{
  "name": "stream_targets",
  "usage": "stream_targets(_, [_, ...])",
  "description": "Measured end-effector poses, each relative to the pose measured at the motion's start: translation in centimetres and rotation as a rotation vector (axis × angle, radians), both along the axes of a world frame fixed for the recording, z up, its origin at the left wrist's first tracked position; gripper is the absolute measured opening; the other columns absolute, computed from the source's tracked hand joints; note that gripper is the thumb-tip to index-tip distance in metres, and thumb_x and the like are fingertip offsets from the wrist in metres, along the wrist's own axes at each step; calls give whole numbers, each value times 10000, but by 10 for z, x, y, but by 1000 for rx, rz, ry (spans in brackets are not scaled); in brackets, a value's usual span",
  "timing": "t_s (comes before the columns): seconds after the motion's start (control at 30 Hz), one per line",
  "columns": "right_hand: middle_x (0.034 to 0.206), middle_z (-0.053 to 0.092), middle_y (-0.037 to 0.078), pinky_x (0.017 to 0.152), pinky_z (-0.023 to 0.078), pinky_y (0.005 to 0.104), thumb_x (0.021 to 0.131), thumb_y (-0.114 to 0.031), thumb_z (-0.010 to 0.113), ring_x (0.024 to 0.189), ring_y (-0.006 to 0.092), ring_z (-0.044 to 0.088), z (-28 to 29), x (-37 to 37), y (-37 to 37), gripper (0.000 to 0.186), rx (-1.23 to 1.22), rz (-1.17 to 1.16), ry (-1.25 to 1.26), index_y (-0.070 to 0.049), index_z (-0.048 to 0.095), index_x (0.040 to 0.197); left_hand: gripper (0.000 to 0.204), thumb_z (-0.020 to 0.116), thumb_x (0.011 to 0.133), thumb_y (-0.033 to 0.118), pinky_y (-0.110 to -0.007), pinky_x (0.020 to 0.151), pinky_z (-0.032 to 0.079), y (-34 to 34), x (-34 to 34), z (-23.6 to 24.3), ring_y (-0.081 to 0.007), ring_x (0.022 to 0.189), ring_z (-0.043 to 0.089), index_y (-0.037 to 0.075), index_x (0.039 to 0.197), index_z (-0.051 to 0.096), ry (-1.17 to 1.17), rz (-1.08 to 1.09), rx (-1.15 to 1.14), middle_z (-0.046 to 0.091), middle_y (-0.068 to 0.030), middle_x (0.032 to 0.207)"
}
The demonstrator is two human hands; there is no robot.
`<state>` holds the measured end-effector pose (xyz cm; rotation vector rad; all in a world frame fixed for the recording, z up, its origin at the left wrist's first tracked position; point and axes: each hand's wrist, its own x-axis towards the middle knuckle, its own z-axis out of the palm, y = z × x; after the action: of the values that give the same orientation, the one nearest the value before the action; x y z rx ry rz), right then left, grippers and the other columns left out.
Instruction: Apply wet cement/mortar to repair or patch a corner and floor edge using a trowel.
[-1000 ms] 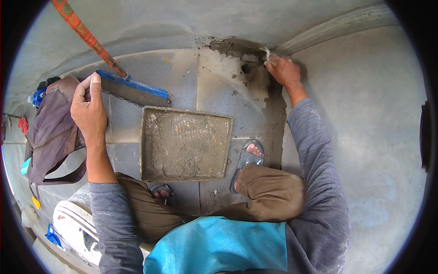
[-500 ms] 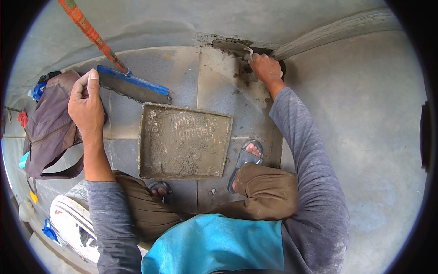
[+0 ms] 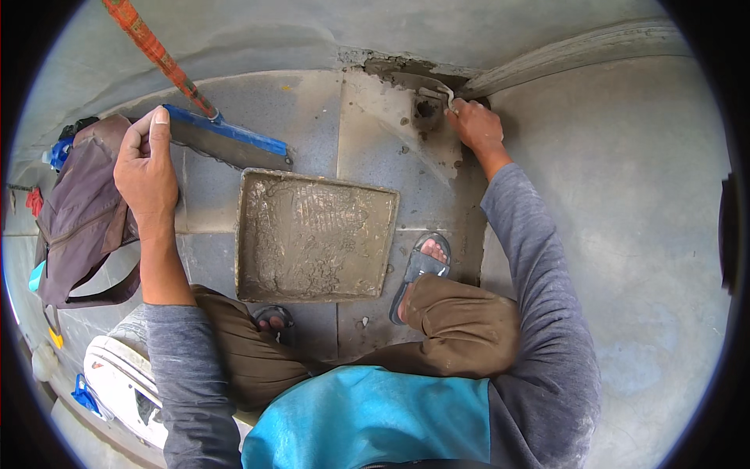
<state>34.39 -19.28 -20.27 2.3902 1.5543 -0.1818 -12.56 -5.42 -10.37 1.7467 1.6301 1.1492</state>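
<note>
My right hand [image 3: 473, 125] grips a trowel [image 3: 449, 98] by its pale curved neck, working in dark wet mortar [image 3: 397, 69] along the foot of the back wall at the corner, beside a dark round hole [image 3: 426, 111]. My left hand [image 3: 150, 168] is raised with thumb and fingers pressed together; what they hold, if anything, I cannot make out. It is just left of a blue-edged squeegee [image 3: 242, 136] with an orange-wrapped pole [image 3: 156, 53]. A shallow tray [image 3: 316, 238] coated with grey mortar lies between my hands, in front of my sandalled feet.
A purple backpack [image 3: 82, 211] lies at the left, with blue and red items around it. A white bucket [image 3: 117, 375] is at the lower left. Concrete walls [image 3: 609, 234] rise behind and to my right. Grey floor tiles [image 3: 375, 195] surround the tray.
My right hand moved left along the wall foot with the trowel, then back right. My left hand has shifted slightly upward in the picture, along with the tray and surroundings.
</note>
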Motion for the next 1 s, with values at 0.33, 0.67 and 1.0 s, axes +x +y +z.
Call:
stream_targets(0.33, [1077,701,158,875,538,464,961,-408,534,1036,349,668,-6,-8,20,350,-58,173,41,-121,662,1115,305,699,946,291,-230,768,477,2,-6,-4,-71,809,589,17,1072,741,-35,-3,20,707,-15,891])
stream_targets(0.67, [1114,687,175,899,527,469,949,-398,544,1058,352,653,-14,-3,20,351,-14,-9,53,-111,664,1110,301,679,962,289,-190,591,379,0,0,-3,-34,661,471,9,1057,732,-5,-23,67,601,35,790])
stream_targets(1.0, [1100,682,149,877,534,470,927,-404,582,1034,344,662,-6,-10,23,348,-55,163,14,-141,672,1136,298,678,960,299,-198,616,405,0,-4,-2,-45,685,508,32,1076,740,26,-2,79,639,19,811])
